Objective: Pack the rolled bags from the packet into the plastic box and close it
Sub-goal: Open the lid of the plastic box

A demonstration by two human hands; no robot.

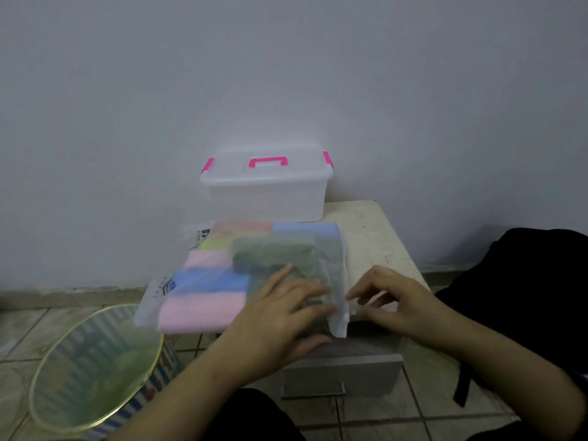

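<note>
Progress: barely begun, I'd say; nothing has gone into the plastic box, and its lid sits on with the pink latches at each end and the pink handle on top.
Left to do: open the packet, move the rolls across, open the box, fill it, shut it.
Packet: a translucent packet of dark green rolled bags lies at the near edge of the surface, on top of other packets showing pink, blue and yellow rolls.
Box position: at the far edge of the surface, against the wall, well apart from both hands.
Left hand: palm down on the near end of the green packet, fingers spread and pressing flat; the grip holds nothing closed.
Right hand: just right of the packet, fingers loosely bent toward its white edge flap; motion blur stops me telling whether it pinches the flap.
Nearby: a clear bin stands on the floor at near left.
</note>
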